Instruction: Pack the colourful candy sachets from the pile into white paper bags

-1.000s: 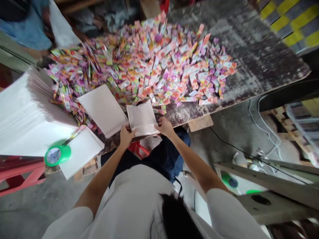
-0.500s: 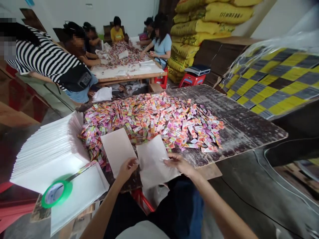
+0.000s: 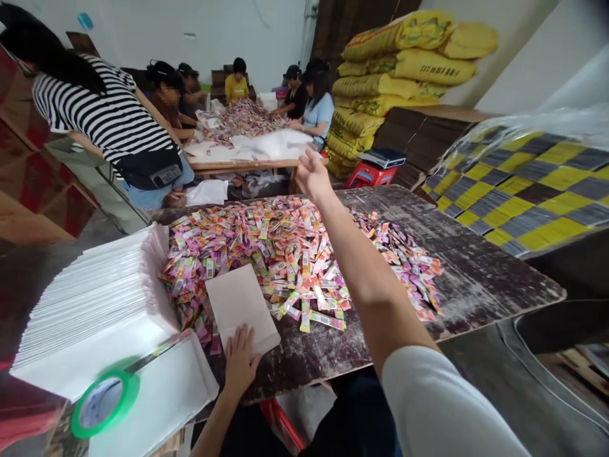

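Observation:
My left hand (image 3: 241,363) lies with fingers spread on the lower part of a white paper packet (image 3: 240,303), pressing it to the dark worn table (image 3: 495,273). My right hand (image 3: 311,171) is raised at the end of my outstretched arm, fingers apart and holding nothing, over the far side of the table. A wide heap of small pink, orange and green sachets (image 3: 285,254) spreads behind and beside the packet. In the air beyond my right hand, a blurred white sheet (image 3: 276,143) shows near the far table.
A tall stack of white packets (image 3: 95,298) stands at the left, with a green tape roll (image 3: 105,403) in front. A person in a striped shirt (image 3: 114,120) leans at the left. Several people sit around the far table (image 3: 209,166). Yellow sacks (image 3: 380,89) are piled behind.
My right hand has let go of the white sheet and swung forward and up. The sheet is now near the far table. My left hand has opened flat on the packet.

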`<state>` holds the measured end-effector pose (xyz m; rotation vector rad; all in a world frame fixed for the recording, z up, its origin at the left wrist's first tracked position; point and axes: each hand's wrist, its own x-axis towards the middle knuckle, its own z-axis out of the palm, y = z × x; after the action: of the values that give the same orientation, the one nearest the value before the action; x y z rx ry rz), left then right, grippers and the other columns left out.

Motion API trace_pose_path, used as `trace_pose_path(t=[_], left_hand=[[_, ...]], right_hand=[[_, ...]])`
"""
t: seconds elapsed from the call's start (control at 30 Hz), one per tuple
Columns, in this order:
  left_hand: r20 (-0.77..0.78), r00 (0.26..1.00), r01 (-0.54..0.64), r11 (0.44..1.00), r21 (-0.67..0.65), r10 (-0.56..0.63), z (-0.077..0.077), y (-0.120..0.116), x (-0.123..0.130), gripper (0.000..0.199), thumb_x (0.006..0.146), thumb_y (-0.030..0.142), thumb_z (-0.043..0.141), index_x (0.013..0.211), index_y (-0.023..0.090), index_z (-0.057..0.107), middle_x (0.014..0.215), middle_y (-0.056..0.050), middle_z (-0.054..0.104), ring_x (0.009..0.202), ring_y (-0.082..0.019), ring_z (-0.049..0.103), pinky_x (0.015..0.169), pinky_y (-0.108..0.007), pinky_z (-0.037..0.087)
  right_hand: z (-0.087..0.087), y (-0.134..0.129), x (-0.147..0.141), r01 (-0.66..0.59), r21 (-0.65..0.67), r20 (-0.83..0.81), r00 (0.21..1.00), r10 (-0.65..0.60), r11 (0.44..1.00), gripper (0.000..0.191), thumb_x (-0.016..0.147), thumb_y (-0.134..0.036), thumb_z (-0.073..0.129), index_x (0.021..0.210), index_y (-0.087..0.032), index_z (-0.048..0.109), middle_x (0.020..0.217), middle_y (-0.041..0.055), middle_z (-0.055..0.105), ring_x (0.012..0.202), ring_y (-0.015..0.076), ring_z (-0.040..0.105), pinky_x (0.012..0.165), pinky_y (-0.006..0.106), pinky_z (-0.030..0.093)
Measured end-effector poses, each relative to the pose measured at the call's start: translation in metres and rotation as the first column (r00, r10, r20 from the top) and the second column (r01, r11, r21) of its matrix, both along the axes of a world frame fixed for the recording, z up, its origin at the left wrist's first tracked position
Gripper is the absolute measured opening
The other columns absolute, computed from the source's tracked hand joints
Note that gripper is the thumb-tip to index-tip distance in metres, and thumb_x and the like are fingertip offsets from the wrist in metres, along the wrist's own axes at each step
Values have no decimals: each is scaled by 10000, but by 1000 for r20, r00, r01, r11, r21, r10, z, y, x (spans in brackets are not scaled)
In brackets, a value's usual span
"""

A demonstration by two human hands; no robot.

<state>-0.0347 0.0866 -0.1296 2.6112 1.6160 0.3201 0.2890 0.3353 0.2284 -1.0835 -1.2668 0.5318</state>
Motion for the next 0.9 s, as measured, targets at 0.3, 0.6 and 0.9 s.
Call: trace_pose_path(t=[0.3, 0.6, 0.9], left_hand=[[10, 999, 46, 994, -97, -46, 13, -9, 9, 586, 886, 330, 503, 1458, 224, 435, 1563, -89, 347, 1445, -304, 315, 1163, -524, 262], [201, 974, 169, 931, -324, -107, 48, -31, 35, 401, 830, 351, 639, 1206, 209, 637, 1372, -127, 574, 1269, -297, 515, 1062, -470, 401], [77, 996, -15, 964, -267, 36, 91, 91, 158, 229, 880, 294, 572, 1021, 119, 614, 1075, -174, 641, 1065, -274, 576, 886, -370, 435]], right_hand=[[-151, -120, -36, -480, -439, 93, 817, 570, 759, 385, 759, -484, 701, 983, -174, 736, 1002, 79, 724, 911, 203, 681, 856, 371, 544], [-283, -257, 22, 186, -704, 319, 945, 71, 685, 114, 783, -212, 616, 828, -195, 720, 872, 67, 748, 821, 226, 705, 796, 356, 550], [-295, -204, -9, 573, -477, 554, 785, -279, 666, 268, 796, -219, 595, 1057, -159, 573, 1090, 148, 646, 1011, 252, 608, 900, 381, 484]])
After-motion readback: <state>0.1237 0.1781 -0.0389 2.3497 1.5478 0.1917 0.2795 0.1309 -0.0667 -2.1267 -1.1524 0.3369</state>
